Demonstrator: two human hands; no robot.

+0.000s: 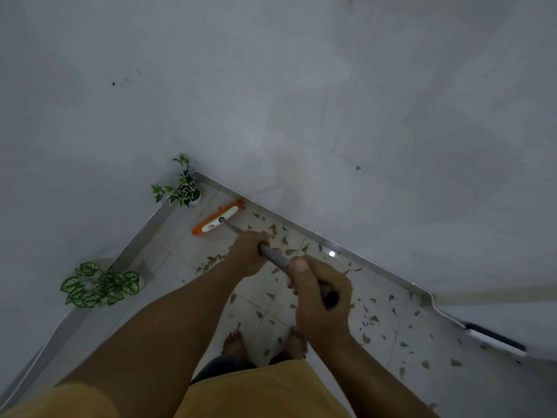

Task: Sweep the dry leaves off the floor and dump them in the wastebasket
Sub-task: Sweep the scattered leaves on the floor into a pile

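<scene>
One broom, orange-and-white head down on the tiled floor near the corner, one end close to the baseboard, grey handle slanting back toward the body. Two hands on that handle: left hand lower down the shaft, fingers curled round it; right hand at the upper end, fingers wrapped tight, thumb lying along the shaft, black end cap poking out by the palm. Dry leaves scattered over the tiles, too many and too small to count, thickest between the broom head and the hands and again off to the right along the wall. Two potted plants: one ivy-like plant in the corner just beyond the broom head, one broad-leaved variegated plant against the left wall. Two bare feet side by side on the tiles, leaves around them. One bright light spot on the baseboard. Yellow garment at the bottom edge.
</scene>
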